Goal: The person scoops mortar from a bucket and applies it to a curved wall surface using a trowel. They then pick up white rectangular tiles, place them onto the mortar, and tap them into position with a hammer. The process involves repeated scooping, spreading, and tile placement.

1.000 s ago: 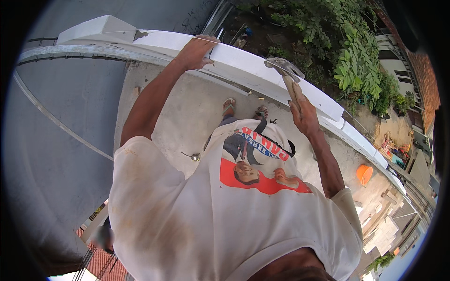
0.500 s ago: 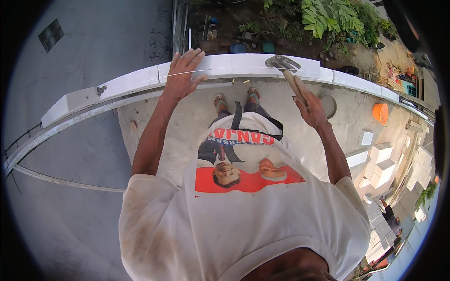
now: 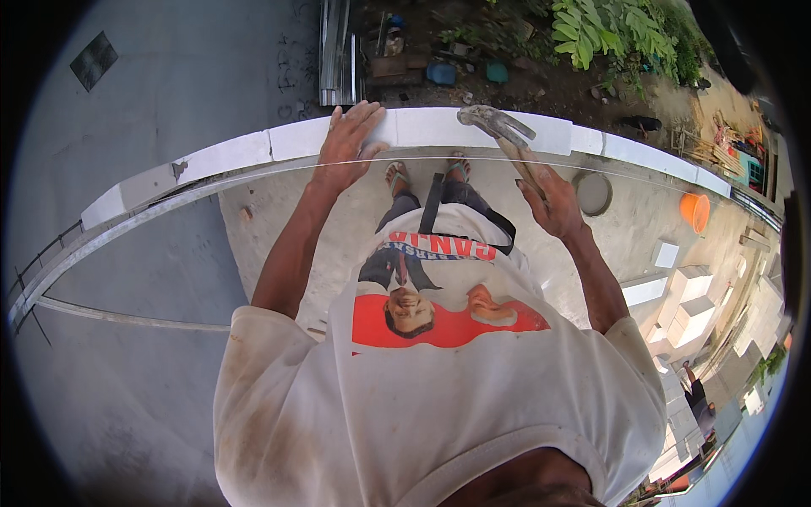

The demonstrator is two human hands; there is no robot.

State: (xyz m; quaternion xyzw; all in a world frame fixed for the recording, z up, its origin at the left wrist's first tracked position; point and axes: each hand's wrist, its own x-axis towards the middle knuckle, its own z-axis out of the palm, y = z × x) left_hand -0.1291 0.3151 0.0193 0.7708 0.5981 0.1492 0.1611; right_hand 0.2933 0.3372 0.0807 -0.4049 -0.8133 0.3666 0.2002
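A row of white blocks (image 3: 287, 144) forms a narrow wall top across the front of me. My left hand (image 3: 348, 148) lies on one white block, fingers stretched out over its top and thumb apart. In my right hand (image 3: 551, 201) is a claw hammer (image 3: 494, 122), gripped by its handle. The dusty hammer head rests on or just above the same block, right of my left hand; contact cannot be made out. A thin white string (image 3: 439, 159) runs along the near side of the blocks.
Behind me-side of the wall, a concrete floor (image 3: 287, 203) carries a round grey pan (image 3: 592, 193), an orange bucket (image 3: 694, 211) and stacked pale blocks (image 3: 686, 304). Plants (image 3: 591, 34) and metal channels (image 3: 336, 59) lie beyond the wall. A person (image 3: 699, 406) is far right.
My left hand has slid a little right along the block. The hammer head has shifted left toward it. The string now appears nearer to me, off the block's face.
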